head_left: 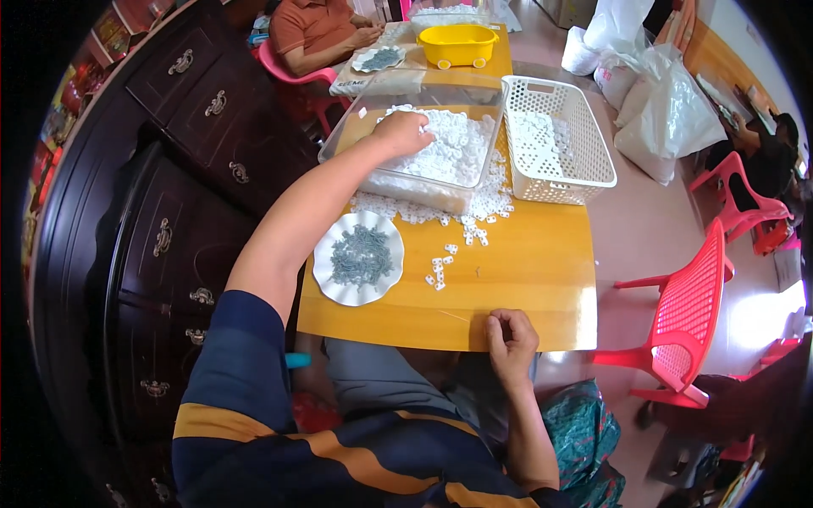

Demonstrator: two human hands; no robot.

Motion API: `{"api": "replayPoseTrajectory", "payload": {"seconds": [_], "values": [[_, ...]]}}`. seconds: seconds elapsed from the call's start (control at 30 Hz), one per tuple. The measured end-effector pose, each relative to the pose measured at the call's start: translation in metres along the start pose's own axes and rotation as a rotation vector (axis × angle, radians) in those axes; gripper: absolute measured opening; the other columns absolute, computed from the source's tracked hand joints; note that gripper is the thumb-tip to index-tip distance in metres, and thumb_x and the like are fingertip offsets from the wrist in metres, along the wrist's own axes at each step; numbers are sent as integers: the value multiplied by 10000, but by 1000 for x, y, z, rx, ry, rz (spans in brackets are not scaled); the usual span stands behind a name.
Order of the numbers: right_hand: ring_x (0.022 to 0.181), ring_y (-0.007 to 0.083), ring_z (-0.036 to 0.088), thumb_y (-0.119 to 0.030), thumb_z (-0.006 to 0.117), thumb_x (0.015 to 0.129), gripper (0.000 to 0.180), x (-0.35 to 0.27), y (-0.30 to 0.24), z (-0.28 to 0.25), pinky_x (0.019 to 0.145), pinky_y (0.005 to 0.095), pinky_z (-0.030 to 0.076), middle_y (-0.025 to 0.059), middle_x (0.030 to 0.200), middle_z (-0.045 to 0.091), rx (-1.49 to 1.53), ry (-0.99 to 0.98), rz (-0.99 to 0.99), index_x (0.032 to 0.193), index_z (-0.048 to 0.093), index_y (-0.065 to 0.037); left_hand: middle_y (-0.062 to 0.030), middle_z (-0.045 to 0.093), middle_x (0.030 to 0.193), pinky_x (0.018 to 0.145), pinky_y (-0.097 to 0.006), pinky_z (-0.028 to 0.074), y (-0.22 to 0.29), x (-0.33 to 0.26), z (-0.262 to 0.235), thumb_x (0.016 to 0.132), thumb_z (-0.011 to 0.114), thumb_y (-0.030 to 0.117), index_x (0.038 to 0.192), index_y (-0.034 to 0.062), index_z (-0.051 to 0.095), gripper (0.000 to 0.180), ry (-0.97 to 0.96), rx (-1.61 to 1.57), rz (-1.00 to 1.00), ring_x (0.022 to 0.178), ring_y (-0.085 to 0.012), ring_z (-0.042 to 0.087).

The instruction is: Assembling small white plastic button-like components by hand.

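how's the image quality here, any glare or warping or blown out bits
Head view: strong fisheye, the table edges and the dark cabinet bow toward a black rim; glare on the table's near right corner, and the floor by the red chair is blown out white; left hand in the clear bin and right hand stay sharp; daylight, soft shadows.

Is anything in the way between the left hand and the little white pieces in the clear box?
Nothing visible. The left hand is already inside the clear box, resting on the heap of white pieces. The box has no lid on it.
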State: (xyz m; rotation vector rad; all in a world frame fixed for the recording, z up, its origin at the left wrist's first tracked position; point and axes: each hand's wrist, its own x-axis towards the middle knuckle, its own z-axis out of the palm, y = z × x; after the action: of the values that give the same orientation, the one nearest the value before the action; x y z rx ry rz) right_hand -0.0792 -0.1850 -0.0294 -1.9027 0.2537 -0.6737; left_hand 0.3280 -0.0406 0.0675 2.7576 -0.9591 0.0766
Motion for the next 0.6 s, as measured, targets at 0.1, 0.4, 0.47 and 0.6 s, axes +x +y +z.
{"api": "replayPoseTrajectory", "payload": {"seconds": [0.1,0.4,0.47,0.6], "values": [[625,210,592,-25,711,865,55,-2,3,0,591,302,464,117,756,609,-19,2,-20,884,663,-5,-239,710,1055,893,-462,529,8,-10,-8,880,681,387,1088,40,707,405,-6,-4,-21,997,-401,681],[722,138,592,-37,694,892,68,-8,7,0,668,264,481,74,811,627,4,-23,15,910,656,16,-217,720,1040,896,-459,535,18,-28,-28,893,673,382,1102,62,721,385,186,-106,39,983,-390,690],[739,110,585,-41,672,927,58,-9,10,-1,676,250,482,33,827,629,54,-23,29,934,654,14,-214,724,1005,852,-449,543,38,-36,-47,903,677,367,1085,42,713,374,274,-173,120,938,-383,696],[733,96,562,-52,637,977,61,-13,30,3,663,236,470,-13,832,607,316,120,185,1017,641,-6,-102,711,830,739,-330,532,92,-68,-69,937,688,271,1018,27,700,257,331,-551,230,757,-152,655]]}}
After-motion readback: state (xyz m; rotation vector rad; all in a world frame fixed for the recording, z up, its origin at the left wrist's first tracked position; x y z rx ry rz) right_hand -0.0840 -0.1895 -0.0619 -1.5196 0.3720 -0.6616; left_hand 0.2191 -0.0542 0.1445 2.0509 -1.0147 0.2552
